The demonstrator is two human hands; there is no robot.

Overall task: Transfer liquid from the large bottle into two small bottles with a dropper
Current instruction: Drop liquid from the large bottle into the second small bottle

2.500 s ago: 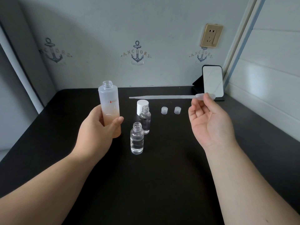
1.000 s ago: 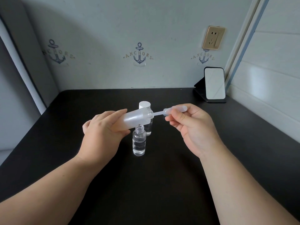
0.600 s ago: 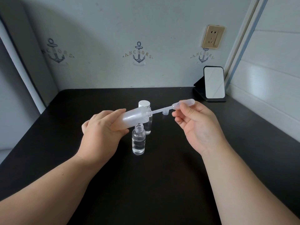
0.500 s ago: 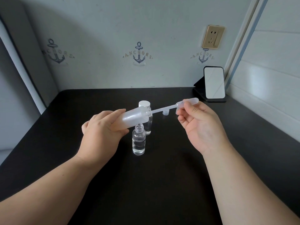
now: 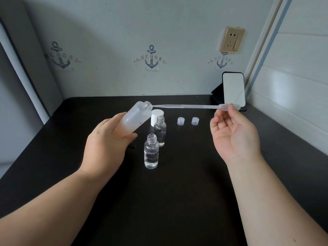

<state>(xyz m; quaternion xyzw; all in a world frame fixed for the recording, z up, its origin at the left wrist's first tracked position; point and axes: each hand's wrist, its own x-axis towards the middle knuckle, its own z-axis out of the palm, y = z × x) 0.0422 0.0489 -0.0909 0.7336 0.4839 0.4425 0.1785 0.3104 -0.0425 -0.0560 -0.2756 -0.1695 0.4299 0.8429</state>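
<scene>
— Both hands are busy: the left hand [image 5: 108,139] wraps the large bottle [image 5: 135,119] and holds it tilted, mouth toward the upper right, left of centre in the frame. The right hand [image 5: 234,137] pinches the bulb of the dropper [image 5: 186,106] between thumb and fingertips, the other fingers loosely uncurled.

— What has changed?

— A moment ago the dropper stem sat deep inside the bottle's neck. Now it is drawn out almost fully and lies nearly level across the upper middle, its tip just at the bottle's mouth. The bottle has also risen and tilts less flat than it did.

— So the draw is done?

— I judge so, though the stem is too pale to show whether it carries liquid. The next move would be swinging the tip down over a small bottle.

— Where are those?

— 2 small bottles stand open at centre: the near small bottle [image 5: 151,151], roughly half full of clear liquid, and the far small bottle [image 5: 160,131] just behind it, beside the white cap [image 5: 157,116]. 2 small clear caps [image 5: 180,120] lie right of them on the black table [image 5: 168,201]. A mirror [image 5: 233,90] leans at the upper right.

— Any risk?

— Drips, I judge, if the bulb is squeezed early.
</scene>
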